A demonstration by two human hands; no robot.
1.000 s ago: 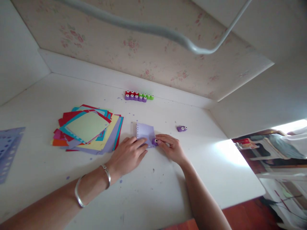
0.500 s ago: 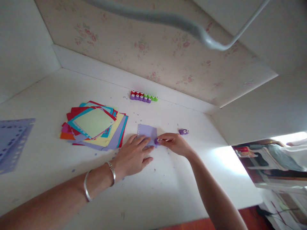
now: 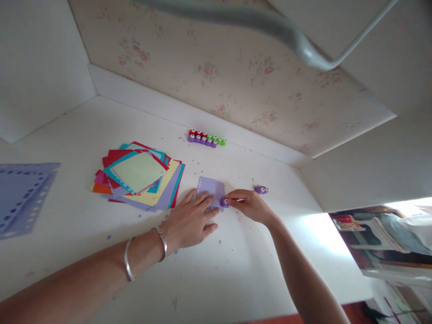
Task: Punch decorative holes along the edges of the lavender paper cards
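Observation:
A small purple sheet (image 3: 213,186) with holes along its left edge lies on the white table (image 3: 256,270). My left hand (image 3: 192,219) rests flat on its lower left part, fingers spread. At the sheet's right edge, my right hand (image 3: 248,204) grips a small purple punch (image 3: 224,202) with a white top, partly covered by the fingertips. Two more purple punches (image 3: 261,190) stand beyond the right hand, side by side.
Left of my left hand is a fanned pile of coloured paper (image 3: 140,173). Rows of red, green and purple punches (image 3: 203,139) stand near the back wall. Larger purple sheets (image 3: 23,193) lie far left. Tiny paper bits are scattered about.
The whole view has shifted slightly, so things appear a little further right. The right-hand fingers now close over the top of the purple punch, and the left hand stays on the sheet.

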